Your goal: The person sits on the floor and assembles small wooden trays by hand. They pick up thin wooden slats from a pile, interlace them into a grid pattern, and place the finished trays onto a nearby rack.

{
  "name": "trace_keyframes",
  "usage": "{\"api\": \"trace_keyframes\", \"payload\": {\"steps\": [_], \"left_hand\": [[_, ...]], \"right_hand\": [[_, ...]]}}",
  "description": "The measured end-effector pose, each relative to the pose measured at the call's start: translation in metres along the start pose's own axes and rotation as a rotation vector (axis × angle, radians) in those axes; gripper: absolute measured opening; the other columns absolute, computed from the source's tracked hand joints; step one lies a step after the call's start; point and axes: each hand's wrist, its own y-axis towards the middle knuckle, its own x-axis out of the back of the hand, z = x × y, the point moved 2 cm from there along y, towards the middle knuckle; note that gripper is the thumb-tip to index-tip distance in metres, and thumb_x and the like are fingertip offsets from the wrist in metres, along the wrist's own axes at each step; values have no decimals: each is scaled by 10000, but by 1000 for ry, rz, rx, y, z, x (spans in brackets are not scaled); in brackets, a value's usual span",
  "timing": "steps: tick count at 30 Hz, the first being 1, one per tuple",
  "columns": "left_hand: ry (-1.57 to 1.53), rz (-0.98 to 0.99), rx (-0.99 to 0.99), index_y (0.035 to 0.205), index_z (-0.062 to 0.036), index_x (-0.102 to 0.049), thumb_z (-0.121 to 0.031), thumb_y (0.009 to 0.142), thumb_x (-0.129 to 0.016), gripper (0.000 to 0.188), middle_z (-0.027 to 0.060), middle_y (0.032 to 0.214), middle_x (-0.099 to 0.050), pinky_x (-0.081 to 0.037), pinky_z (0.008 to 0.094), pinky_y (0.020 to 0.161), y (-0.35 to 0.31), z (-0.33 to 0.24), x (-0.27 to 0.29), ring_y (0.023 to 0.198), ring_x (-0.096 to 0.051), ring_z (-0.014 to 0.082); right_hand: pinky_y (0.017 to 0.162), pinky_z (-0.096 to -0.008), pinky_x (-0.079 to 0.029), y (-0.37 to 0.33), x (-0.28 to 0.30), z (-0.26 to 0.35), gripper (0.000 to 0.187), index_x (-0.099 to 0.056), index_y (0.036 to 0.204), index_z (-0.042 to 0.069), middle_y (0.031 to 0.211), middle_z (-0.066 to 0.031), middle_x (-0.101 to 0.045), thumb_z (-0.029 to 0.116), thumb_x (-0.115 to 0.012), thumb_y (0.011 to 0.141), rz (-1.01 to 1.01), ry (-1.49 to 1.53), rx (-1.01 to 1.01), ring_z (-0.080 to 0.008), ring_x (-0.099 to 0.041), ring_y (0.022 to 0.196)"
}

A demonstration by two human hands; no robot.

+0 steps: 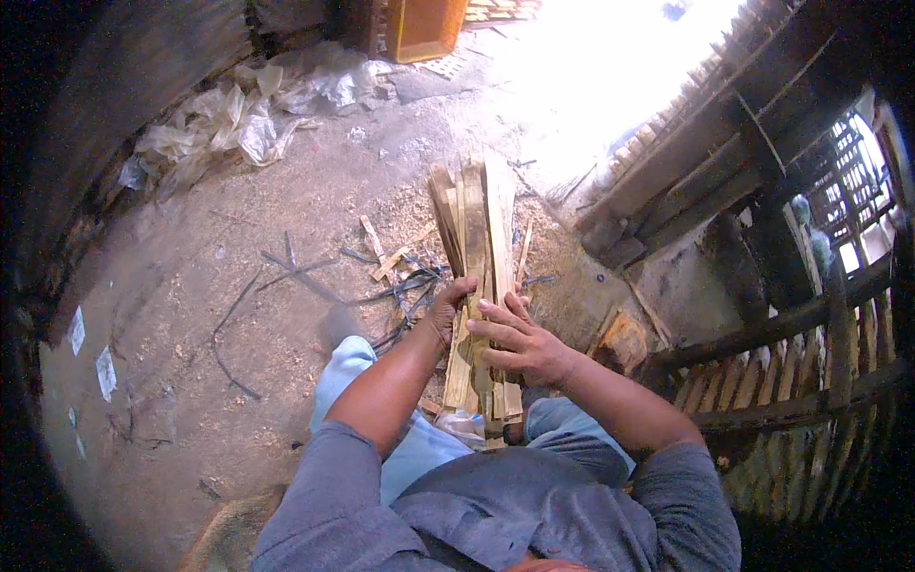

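A thick bundle of long, thin wooden slats stands between my legs, its far ends fanned slightly apart. My left hand is closed on the bundle's left side, thumb over the front and the other fingers hidden behind the wood. Across the front and right side lies my right hand, its fingers stretched and spread against the slats. The bundle's lower end reaches down near my lap, where a pale, plastic-looking piece shows beside it.
Dark strips and loose wood scraps lie on the dusty floor beyond my hands. Crumpled plastic sheeting is heaped at the far left, near an orange crate. A wooden block and a slatted wooden rack stand on the right.
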Motion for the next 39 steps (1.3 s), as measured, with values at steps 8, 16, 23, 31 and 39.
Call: {"api": "trace_keyframes", "payload": {"steps": [8, 16, 23, 31, 39], "left_hand": [[68, -74, -69, 1343, 68, -422, -541, 713, -774, 944, 212, 1189, -589, -555, 447, 894, -24, -4, -14, 1032, -633, 312], [242, -22, -7, 1356, 71, -408, -577, 688, -774, 1000, 206, 1188, -607, -555, 439, 890, -15, 1, -25, 1036, -644, 306], [588, -310, 29, 1370, 42, -407, -550, 666, -804, 1002, 185, 1211, -607, -549, 441, 895, -63, 29, -46, 1063, -639, 298], [993, -429, 129, 1345, -9, -445, -510, 667, -832, 928, 141, 1207, -612, -534, 423, 880, -59, 80, -121, 1080, -630, 284], [1019, -474, 178, 1330, -11, -455, -390, 887, -671, 622, 128, 1142, -622, -532, 391, 849, -7, 98, -127, 1009, -640, 255]], "right_hand": [[1158, -624, -28, 36, 50, 51, 796, -471, 1386, 173, 1594, -103, -207, 245, -690, 625, 490, 192, -67, -383, -64, 1487], [1166, -476, -200, 3, 54, 66, 919, -192, 1496, 22, 1538, -259, -204, 249, -747, 800, -825, 42, -520, -378, -241, 1430], [1129, -388, -277, -18, 17, 76, 998, -73, 1494, -1, 1425, -213, -334, 294, -754, 826, -724, 916, -835, -286, -350, 1347], [1103, -398, -323, -75, 16, 96, 926, -138, 1479, 42, 1393, -177, -396, 190, -758, 807, -838, 846, -631, -254, -410, 1303], [842, -370, -529, -92, 0, 58, 512, -603, 1100, -1, 953, -121, -679, 177, -802, 662, -725, 1439, -699, -225, -648, 896]]}}
